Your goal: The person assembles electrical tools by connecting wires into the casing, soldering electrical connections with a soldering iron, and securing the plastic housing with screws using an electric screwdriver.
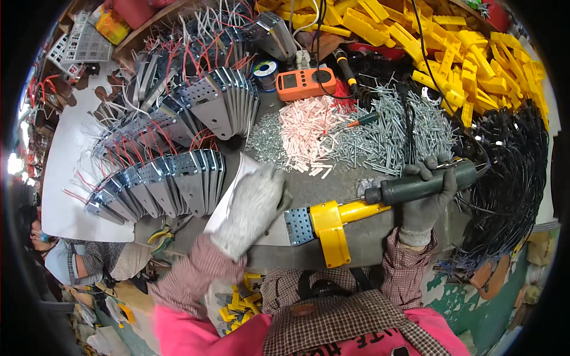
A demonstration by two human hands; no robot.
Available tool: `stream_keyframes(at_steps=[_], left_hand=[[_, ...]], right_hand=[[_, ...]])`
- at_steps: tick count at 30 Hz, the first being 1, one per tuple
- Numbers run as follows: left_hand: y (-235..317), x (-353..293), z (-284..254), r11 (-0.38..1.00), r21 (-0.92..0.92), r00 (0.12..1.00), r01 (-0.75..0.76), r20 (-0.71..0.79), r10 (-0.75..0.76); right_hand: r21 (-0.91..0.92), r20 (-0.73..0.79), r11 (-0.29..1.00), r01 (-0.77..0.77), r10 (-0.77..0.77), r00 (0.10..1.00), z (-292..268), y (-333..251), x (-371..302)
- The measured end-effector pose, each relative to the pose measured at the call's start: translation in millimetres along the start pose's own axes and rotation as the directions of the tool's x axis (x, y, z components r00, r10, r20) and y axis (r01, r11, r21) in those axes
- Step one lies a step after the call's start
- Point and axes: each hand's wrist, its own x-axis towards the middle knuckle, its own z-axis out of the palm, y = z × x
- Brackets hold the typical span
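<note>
My right hand (pixel 436 193), in a grey work glove, is wrapped round a dark green electric screwdriver (pixel 415 185). The tool lies almost level, its shaft pointing left over a yellow plastic housing (pixel 328 228). A perforated bluish metal plate (pixel 300 226) sits at the housing's left end, with a flat grey metal piece (pixel 274 233) beside it. My left hand (pixel 252 204), gloved too, is left of the plate and smeared by motion. Its fingers are not clear, and whatever it may touch is hidden.
Metal plate assemblies with red wires (pixel 196 169) stand in rows at left. Beyond my hands lie pink sleeves (pixel 306 127), screws (pixel 386 133), an orange multimeter (pixel 306 83) and a solder spool (pixel 265 74). Yellow housings (pixel 463 65) and black cables (pixel 504 172) are heaped at right. Pliers (pixel 163 237) lie near left.
</note>
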Motion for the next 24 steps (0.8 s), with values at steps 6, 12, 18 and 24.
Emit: stream_keyframes(at_steps=[6, 12, 18, 24], left_hand=[[34, -56, 43, 0.75, -0.661, 0.928, 0.009, -0.273, -0.252], [30, -66, 63, 0.592, -0.803, 0.924, 0.07, -0.171, -0.342], [30, -60, 61, 0.617, -0.785, 0.917, -0.053, -0.283, -0.28], [32, -58, 56, 0.663, -0.748, 0.921, -0.027, -0.277, -0.275]], right_hand=[[-0.059, -0.008, 0.998, -0.03, 0.03, 1.0, 9, 8, 0], [-0.035, -0.005, 0.999, 0.0, 0.0, 1.0, 6, 2, 0], [-0.027, -0.043, 1.0, -0.01, 0.009, 0.999, 11, 8, -3], [-0.041, -0.055, 0.999, -0.002, 0.0, 0.999, 9, 2, -1]])
